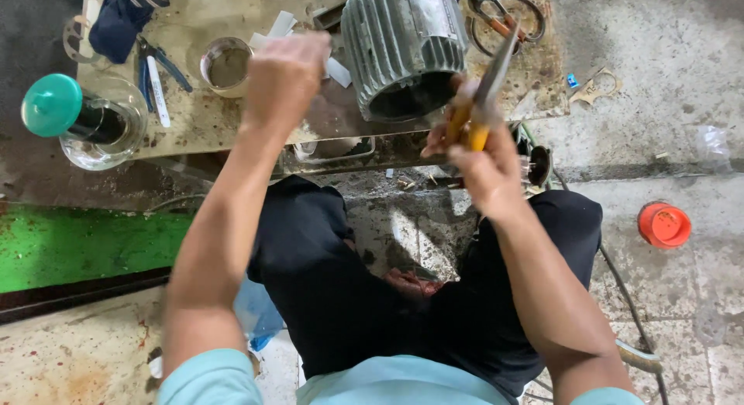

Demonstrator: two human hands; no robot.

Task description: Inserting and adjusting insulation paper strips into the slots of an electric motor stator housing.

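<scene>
A grey ribbed electric motor housing (399,44) lies on its side on a low stained workbench (201,130), its open end facing me. My left hand (285,75) hovers fisted over the bench just left of the motor; whether it holds anything is hidden. My right hand (477,153) grips orange-handled pliers (484,95) with the jaws pointing up beside the motor's open end.
On the bench sit a small round tin (226,64), blue-handled pliers (159,72), a dark cloth (124,13) and scissors (504,13). A glass jar with a teal-capped bottle (81,118) stands at left. An orange lid (664,224) lies on the floor at right. My knees are under the bench edge.
</scene>
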